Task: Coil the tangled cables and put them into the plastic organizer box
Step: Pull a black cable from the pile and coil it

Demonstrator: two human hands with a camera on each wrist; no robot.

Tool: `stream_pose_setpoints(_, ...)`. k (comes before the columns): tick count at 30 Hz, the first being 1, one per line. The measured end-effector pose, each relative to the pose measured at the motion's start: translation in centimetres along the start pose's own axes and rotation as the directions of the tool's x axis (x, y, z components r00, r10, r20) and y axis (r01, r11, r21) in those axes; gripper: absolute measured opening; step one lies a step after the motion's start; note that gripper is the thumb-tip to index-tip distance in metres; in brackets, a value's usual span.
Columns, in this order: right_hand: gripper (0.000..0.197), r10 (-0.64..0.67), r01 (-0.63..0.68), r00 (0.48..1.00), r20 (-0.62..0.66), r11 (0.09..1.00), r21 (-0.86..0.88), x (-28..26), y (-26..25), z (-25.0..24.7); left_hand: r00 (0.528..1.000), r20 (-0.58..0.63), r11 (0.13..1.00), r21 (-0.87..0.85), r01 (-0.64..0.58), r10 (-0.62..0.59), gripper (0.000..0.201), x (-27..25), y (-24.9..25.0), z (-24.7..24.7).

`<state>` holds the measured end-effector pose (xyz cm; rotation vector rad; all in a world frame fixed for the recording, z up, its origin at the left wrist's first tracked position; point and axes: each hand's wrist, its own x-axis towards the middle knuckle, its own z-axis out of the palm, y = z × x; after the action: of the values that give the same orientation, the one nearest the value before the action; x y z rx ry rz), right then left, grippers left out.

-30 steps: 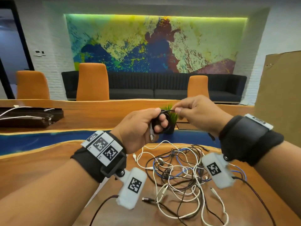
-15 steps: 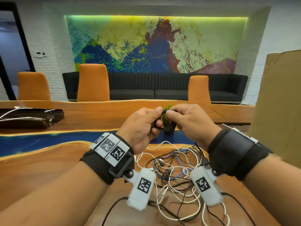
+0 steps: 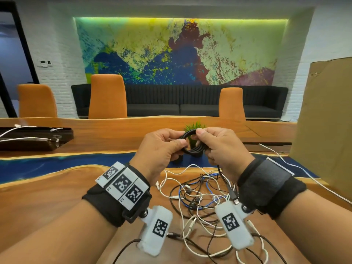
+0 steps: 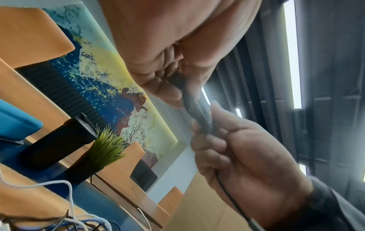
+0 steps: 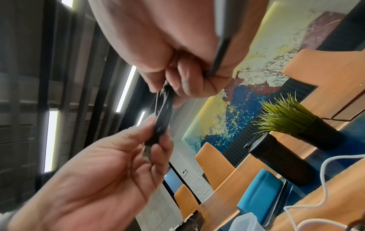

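Observation:
Both hands hold a small coil of black cable (image 3: 192, 143) in the air above the wooden table (image 3: 47, 187). My left hand (image 3: 163, 147) pinches the coil's left side between thumb and fingers (image 5: 158, 145). My right hand (image 3: 219, 145) grips its right side (image 4: 199, 112), thumb on top. The cable's loose tail hangs from under the right hand down to a black plug (image 3: 233, 197). Under the hands lies a tangled heap of white, black and blue cables (image 3: 200, 202). A corner of a translucent plastic box (image 5: 245, 222) shows in the right wrist view.
A small green plant in a black pot (image 3: 194, 141) and a black cylinder (image 5: 276, 156) stand just behind the hands. A brown cardboard panel (image 3: 323, 121) rises at the right. A dark tray with white cables (image 3: 34, 138) lies far left. Orange chairs (image 3: 107, 96) line the far side.
The right hand has come down and closed in on the coil. Both hands have drawn slightly nearer to me, and the black tail now hangs short beside the right wrist.

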<state>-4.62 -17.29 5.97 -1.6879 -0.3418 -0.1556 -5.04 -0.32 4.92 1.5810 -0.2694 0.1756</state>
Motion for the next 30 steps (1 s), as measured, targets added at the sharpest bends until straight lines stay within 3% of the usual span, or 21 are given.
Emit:
stream_pose_setpoints(2, 0.022, 0.015, -0.012, 0.998, 0.055, 0.999, -0.053, -0.2, -0.2, -0.7, 1.0, -0.028, 1.0, 0.02, 0.0, 0.0, 0.018, 0.4, 0.5, -0.5)
stream_pose_setpoints(5, 0.022, -0.023, 0.043, 0.998, 0.062, 0.937, -0.346, -0.3, 0.4, -2.5, 0.999, -0.054, 0.999, 0.042, -0.003, 0.005, 0.018, 1.1, 1.3, -1.8)
stream_pose_setpoints(6, 0.021, -0.036, 0.073, 0.996, 0.084, 0.868, -0.491, -0.3, 0.9, -3.1, 0.998, -0.059, 0.999, 0.049, -0.006, 0.009, 0.018, 1.2, 1.5, -2.2)
stream_pose_setpoints(8, 0.018, -0.02, 0.135, 0.987, 0.157, 0.624, -0.769, -0.6, 1.8, -3.8, 0.998, -0.058, 0.998, 0.069, -0.009, 0.013, 0.019, 1.3, 1.8, -2.7)
stream_pose_setpoints(10, 0.019, 0.01, 0.143, 0.987, 0.161, 0.403, -0.904, -0.7, 2.5, -3.8, 0.999, -0.034, 0.996, 0.094, 0.0, 0.003, 0.019, 0.9, 1.7, -2.6)
stream_pose_setpoints(12, 0.019, -0.054, 0.107, 0.994, 0.093, 0.381, -0.919, -0.5, 2.6, -3.8, 1.0, 0.007, 0.996, 0.092, 0.017, -0.017, 0.018, 0.5, 1.5, -1.9)
stream_pose_setpoints(13, 0.018, -0.1, 0.088, 0.994, 0.049, 0.436, -0.896, -0.2, 2.6, -3.7, 0.999, 0.027, 0.996, 0.081, 0.026, -0.028, 0.018, 0.3, 1.3, -1.8)
stream_pose_setpoints(15, 0.016, -0.129, 0.031, 0.989, -0.075, 0.671, -0.741, 0.4, 1.9, -3.5, 0.997, 0.058, 0.998, 0.058, 0.038, -0.041, 0.019, 0.0, 1.1, -1.6)
stream_pose_setpoints(17, 0.013, -0.026, -0.038, 0.985, -0.168, 0.928, -0.37, 0.5, 0.9, -2.9, 0.995, 0.09, 0.998, 0.048, 0.045, -0.049, 0.019, -0.3, 1.1, -1.4)
stream_pose_setpoints(18, 0.012, 0.037, -0.069, 0.983, -0.18, 0.982, -0.173, 0.3, 0.4, -2.6, 0.993, 0.106, 0.998, 0.044, 0.045, -0.049, 0.019, -0.5, 1.2, -1.2)
stream_pose_setpoints(20, 0.012, 0.129, -0.109, 0.976, -0.177, 0.987, 0.118, 0.2, -0.2, -2.1, 0.99, 0.136, 0.998, 0.046, 0.035, -0.041, 0.019, -0.9, 1.3, -1.0)
stream_pose_setpoints(23, 0.01, 0.215, -0.156, 0.969, -0.122, 0.914, 0.374, 0.0, -0.4, -1.9, 0.987, 0.159, 0.998, 0.066, 0.009, -0.02, 0.02, -1.2, 1.5, -0.9)
stream_pose_setpoints(26, 0.011, 0.293, -0.244, 0.956, -0.019, 0.83, 0.501, -0.2, -0.2, -2.0, 0.987, 0.161, 0.997, 0.071, -0.008, -0.004, 0.021, -1.3, 1.4, -1.0)
stream_pose_setpoints(30, 0.016, 0.388, -0.394, 0.914, 0.12, 0.778, 0.49, -0.8, 0.2, -2.3, 0.988, 0.149, 0.997, 0.065, -0.04, 0.03, 0.02, -1.1, 1.2, -1.1)
